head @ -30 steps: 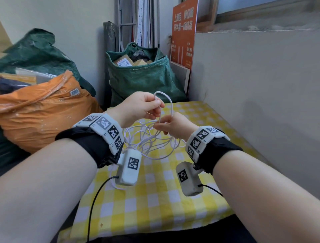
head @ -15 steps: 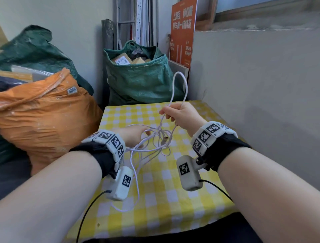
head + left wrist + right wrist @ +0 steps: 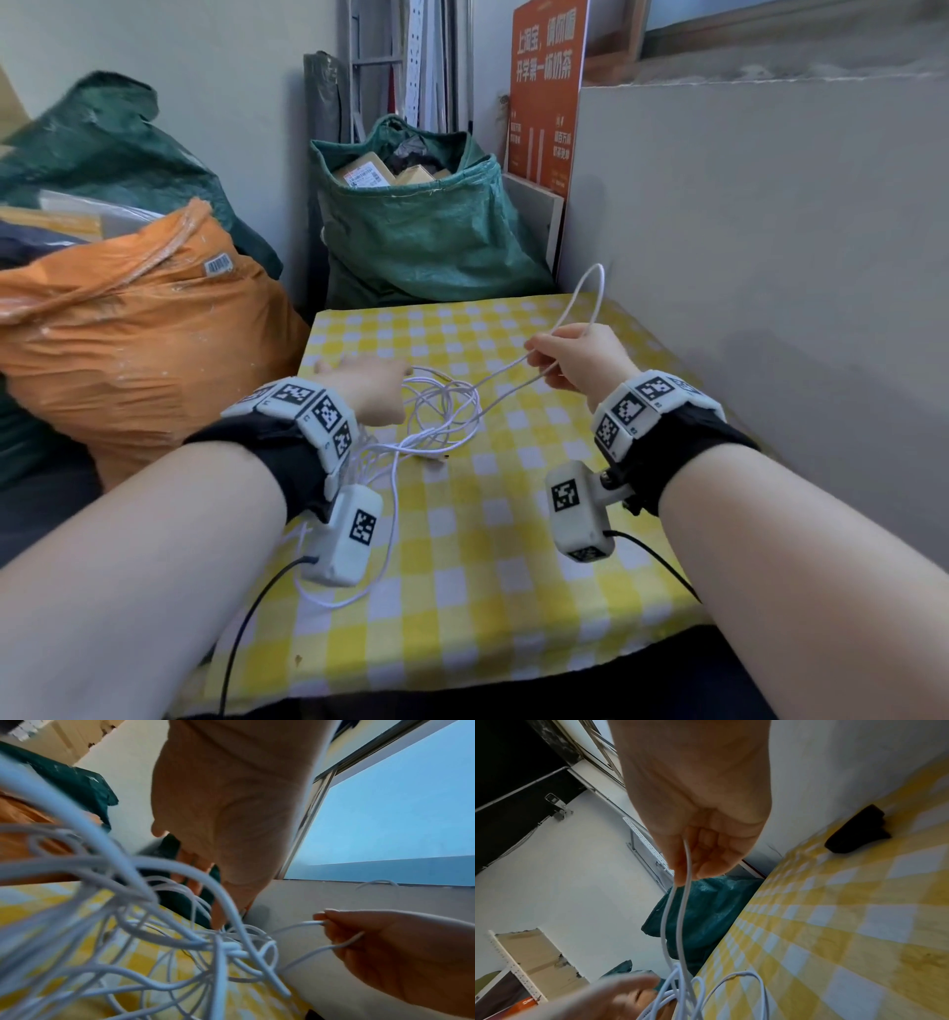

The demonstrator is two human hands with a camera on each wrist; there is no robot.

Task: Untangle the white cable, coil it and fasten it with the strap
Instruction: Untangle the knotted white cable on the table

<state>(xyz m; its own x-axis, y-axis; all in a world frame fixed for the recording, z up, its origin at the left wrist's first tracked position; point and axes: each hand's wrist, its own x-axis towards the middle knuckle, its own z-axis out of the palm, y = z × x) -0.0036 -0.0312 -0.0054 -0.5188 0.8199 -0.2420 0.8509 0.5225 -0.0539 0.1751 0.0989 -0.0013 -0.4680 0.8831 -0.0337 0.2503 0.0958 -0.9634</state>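
Observation:
The white cable [image 3: 441, 411] lies in a loose tangle on the yellow checked table [image 3: 488, 565]. My right hand [image 3: 544, 360] pinches a doubled length of it, and the loop stands up above the fist toward the wall. Two strands run from that pinch down to the tangle [image 3: 679, 923]. My left hand [image 3: 349, 372] hovers over the left side of the tangle with fingers [image 3: 195, 874] straight, holding nothing. More loops hang under the left wrist [image 3: 195, 943]. A small black thing [image 3: 857, 829], seemingly the strap, lies on the table by the wall.
A grey board [image 3: 770, 257] walls the table's right side. An orange sack [image 3: 128, 360] presses against the left edge. A green sack [image 3: 421, 231] of boxes stands behind the far edge, with an orange sign [image 3: 549, 77] beside it.
My right hand pulled a loop out to the right and came lower. My left hand let go of the bundle, dropped and reached forward; the tangle now rests on the table.

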